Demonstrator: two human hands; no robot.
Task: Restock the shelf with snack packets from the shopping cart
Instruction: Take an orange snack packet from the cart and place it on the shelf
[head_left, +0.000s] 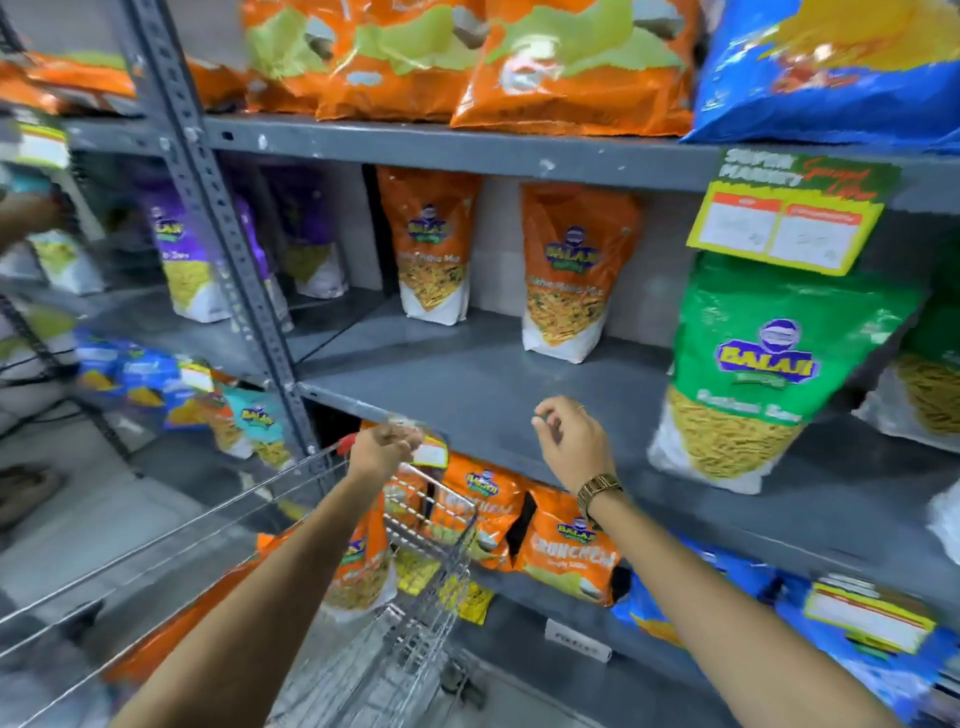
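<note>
My left hand (384, 447) is shut on the clear top edge of an orange snack packet (358, 566), which hangs over the wire shopping cart (457, 551). My right hand (569, 441), with a watch on its wrist, hovers over the front edge of the grey middle shelf (467, 384); its fingers are loosely curled and hold nothing. Two matching orange packets (434, 249) (571, 270) stand upright at the back of that shelf. A large green packet (743, 374) leans at the shelf's right end.
Orange and blue bags fill the top shelf (467, 150). Orange Crunchem bags (566, 551) and blue bags sit on the shelf below. A grey upright post (228, 249) divides off the left bay with purple packets (182, 260). Another person's arm (26, 218) reaches in at far left.
</note>
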